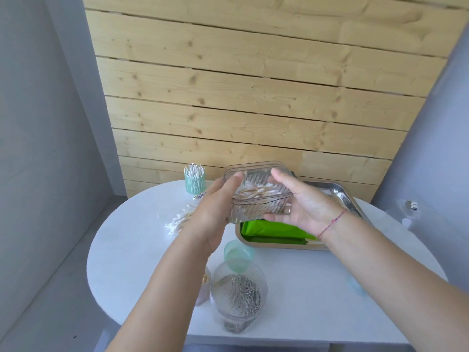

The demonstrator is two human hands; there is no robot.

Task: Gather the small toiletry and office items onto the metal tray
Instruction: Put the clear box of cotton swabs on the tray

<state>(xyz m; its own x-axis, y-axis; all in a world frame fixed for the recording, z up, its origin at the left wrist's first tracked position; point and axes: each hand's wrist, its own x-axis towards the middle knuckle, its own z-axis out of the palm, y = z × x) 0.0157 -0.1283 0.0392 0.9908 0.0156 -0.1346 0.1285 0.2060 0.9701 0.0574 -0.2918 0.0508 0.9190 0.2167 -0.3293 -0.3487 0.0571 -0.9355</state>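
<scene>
Seen from above, two bare arms reach over a white oval bench (291,280) set against a pale wooden plank wall (253,85). Both hands hold one thing in the air — a clear ribbed plastic box with a lid (256,194), filled with wooden-stemmed cotton swabs. The left hand (215,212) grips its left side, thumb on the lid; the right hand (302,207) cups its right side and underside, thumb on top. The right wrist wears a thin red string bracelet (332,223).

The box hovers above the near-left corner of a rectangular metal tray (340,194), which sits on the right half of the bench. Inside the tray lies a bright green flat packet (274,231).

On the far left of the bench stands a small mint-green cup of white cotton swabs (194,180). Nearer — a loose pile of wooden cotton swabs (179,222) lies on the surface. Close to the front edge stands a clear glass jar of silver paper clips (238,295), with an empty mint-green plastic cup (239,255) just behind it.
</scene>
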